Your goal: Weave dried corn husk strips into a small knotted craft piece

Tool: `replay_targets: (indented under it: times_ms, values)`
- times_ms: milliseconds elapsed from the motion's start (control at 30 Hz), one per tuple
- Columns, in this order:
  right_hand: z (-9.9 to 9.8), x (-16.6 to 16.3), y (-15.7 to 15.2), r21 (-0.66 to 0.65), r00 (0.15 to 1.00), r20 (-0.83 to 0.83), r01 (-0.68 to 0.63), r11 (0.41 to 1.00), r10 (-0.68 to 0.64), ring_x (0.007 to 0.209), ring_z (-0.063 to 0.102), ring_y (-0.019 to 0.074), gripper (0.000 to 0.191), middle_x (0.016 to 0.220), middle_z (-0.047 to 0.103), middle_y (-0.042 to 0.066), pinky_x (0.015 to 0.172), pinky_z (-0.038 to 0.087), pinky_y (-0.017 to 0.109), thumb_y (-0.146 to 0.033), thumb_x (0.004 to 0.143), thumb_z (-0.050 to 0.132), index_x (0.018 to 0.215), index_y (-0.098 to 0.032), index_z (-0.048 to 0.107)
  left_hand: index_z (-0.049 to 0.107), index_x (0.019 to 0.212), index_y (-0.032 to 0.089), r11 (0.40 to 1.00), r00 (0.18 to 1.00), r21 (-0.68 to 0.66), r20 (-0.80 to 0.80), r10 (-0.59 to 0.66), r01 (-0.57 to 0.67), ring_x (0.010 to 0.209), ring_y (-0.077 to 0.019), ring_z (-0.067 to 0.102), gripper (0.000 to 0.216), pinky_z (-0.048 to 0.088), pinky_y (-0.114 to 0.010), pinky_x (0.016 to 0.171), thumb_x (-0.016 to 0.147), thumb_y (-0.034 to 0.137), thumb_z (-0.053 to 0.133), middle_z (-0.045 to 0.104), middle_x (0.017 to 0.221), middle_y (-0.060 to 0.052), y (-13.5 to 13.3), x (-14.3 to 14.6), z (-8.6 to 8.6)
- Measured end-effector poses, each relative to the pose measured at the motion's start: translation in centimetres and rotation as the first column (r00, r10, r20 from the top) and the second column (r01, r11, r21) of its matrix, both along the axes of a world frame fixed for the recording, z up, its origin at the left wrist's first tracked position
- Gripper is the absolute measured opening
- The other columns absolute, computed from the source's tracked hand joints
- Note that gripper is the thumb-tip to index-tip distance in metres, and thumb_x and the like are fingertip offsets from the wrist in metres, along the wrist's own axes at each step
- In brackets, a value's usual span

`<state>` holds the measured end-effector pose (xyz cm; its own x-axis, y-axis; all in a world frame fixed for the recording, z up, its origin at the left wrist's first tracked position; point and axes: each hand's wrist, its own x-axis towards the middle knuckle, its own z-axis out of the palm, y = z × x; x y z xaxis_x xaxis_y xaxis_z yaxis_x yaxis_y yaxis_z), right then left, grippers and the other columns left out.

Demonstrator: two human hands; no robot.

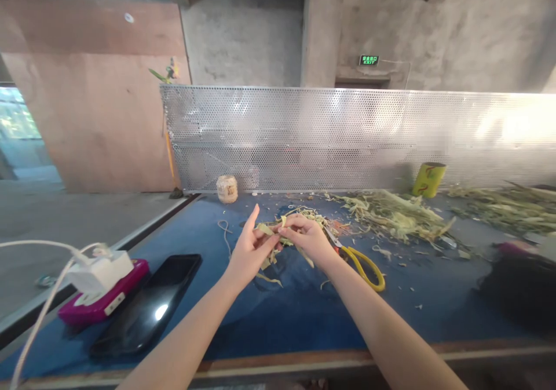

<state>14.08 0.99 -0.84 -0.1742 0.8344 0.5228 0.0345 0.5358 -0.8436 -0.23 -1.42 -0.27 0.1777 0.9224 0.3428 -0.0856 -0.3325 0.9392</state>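
Both my hands meet above the blue table [304, 326], fingers pinched on pale green dried strips [263, 228] that look like corn husk. My left hand [251, 251] grips the strips with its fingers bent, one finger sticking up. My right hand [308, 239] pinches a strip between thumb and fingers close to the left fingertips. Loose strip ends hang below the hands. Just right of my right hand lie scissors with yellow handles [362, 267], their blades partly hidden. Behind the hands is a heap of husk scraps [310, 213].
A larger husk pile [391, 213] and a yellow-green can [429, 179] stand back right. A ball of twine [227, 189] sits at the back, before a perforated metal screen [282, 135]. At left are a black phone [150, 303] and a magenta power strip [106, 297] with a white charger [99, 271].
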Motion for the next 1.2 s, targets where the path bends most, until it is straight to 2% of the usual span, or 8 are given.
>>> replay_targets:
  times_ms: [233,400,533,667,733,833,967,1200]
  values:
    - [0.1,0.2,0.0,-0.046,0.993,-0.082,-0.088,0.995,0.084,0.069,0.05,0.0127,0.019,0.075,0.05,0.001,0.068,0.043,0.027,-0.037,0.063,0.067,0.063,-0.019,0.064,0.005,0.138,0.02,0.999,0.992,0.016,-0.122,-0.045,0.047,0.053,-0.0094,0.049,0.082,0.038,-0.023,0.051,0.074,0.032,0.056,0.055,0.061,0.004,-0.1,-0.4,0.0]
    - [0.1,0.2,0.1,0.004,0.989,-0.127,0.077,0.997,-0.076,0.069,0.049,0.0129,0.018,0.073,0.049,0.002,0.066,0.041,0.026,-0.036,0.062,0.066,0.061,-0.019,0.065,0.008,0.137,0.02,0.994,0.979,0.009,-0.176,-0.103,0.107,0.056,-0.0097,0.048,0.079,0.038,-0.023,0.052,0.075,0.033,0.054,0.057,0.067,0.002,-0.2,-0.2,0.2]
    - [0.3,0.2,0.0,0.03,0.985,-0.1,0.147,0.989,-0.143,0.065,0.049,0.0128,0.02,0.07,0.052,0.001,0.063,0.04,0.026,-0.037,0.067,0.061,0.062,-0.018,0.062,0.009,0.137,0.019,0.998,0.981,0.02,-0.188,-0.05,0.055,0.05,-0.0094,0.047,0.08,0.039,-0.024,0.051,0.074,0.033,0.056,0.056,0.061,0.004,-0.3,-0.2,0.3]
    - [0.8,0.2,-0.4,-0.07,0.999,0.025,-0.03,0.997,0.032,0.063,0.052,0.0117,0.025,0.072,0.057,0.001,0.06,0.041,0.025,-0.038,0.075,0.052,0.09,-0.019,0.058,0.004,0.137,0.02,0.999,0.995,0.032,-0.095,-0.018,0.022,0.046,-0.0085,0.048,0.09,0.041,-0.024,0.047,0.069,0.031,0.061,0.057,0.066,0.003,-0.1,-0.5,0.2]
    - [0.9,0.2,-0.7,-0.154,0.989,0.097,-0.099,0.983,0.115,0.059,0.052,0.0108,0.027,0.068,0.057,0.0,0.057,0.041,0.024,-0.036,0.074,0.054,0.095,-0.018,0.054,0.003,0.137,0.02,0.999,0.996,0.043,-0.086,0.007,-0.004,0.043,-0.0084,0.047,0.088,0.04,-0.024,0.045,0.071,0.033,0.059,0.056,0.065,0.003,0.1,-0.7,0.1]
    - [0.7,0.4,-0.8,-0.191,0.958,0.236,-0.117,0.975,0.161,0.05,0.048,0.0096,0.017,0.054,0.053,-0.003,0.052,0.038,0.023,-0.032,0.075,0.053,0.083,-0.018,0.055,0.003,0.138,0.019,0.994,0.986,0.08,-0.141,0.086,-0.076,0.042,-0.0092,0.048,0.083,0.04,-0.024,0.045,0.074,0.035,0.055,0.056,0.061,0.003,0.5,-1.0,-0.1]
    - [0.6,1.0,-0.7,-0.12,0.927,0.352,-0.092,0.988,0.129,0.046,0.044,0.0083,0.017,0.049,0.052,-0.004,0.051,0.034,0.022,-0.028,0.078,0.05,0.065,-0.017,0.054,0.003,0.138,0.017,0.99,0.974,0.093,-0.193,0.123,-0.106,0.041,-0.0101,0.047,0.082,0.041,-0.026,0.046,0.076,0.034,0.053,0.055,0.057,0.004,0.9,-1.1,-0.3]
    - [1.5,1.4,-1.3,-0.18,0.9,0.362,-0.187,0.966,0.242,0.046,0.043,0.0065,0.011,0.049,0.054,-0.005,0.049,0.032,0.019,-0.019,0.077,0.048,0.068,-0.017,0.054,-0.004,0.138,0.014,0.99,0.982,0.031,-0.128,0.142,-0.139,0.042,-0.0097,0.045,0.091,0.038,-0.023,0.041,0.073,0.032,0.058,0.052,0.053,0.005,1.0,-1.2,0.0]
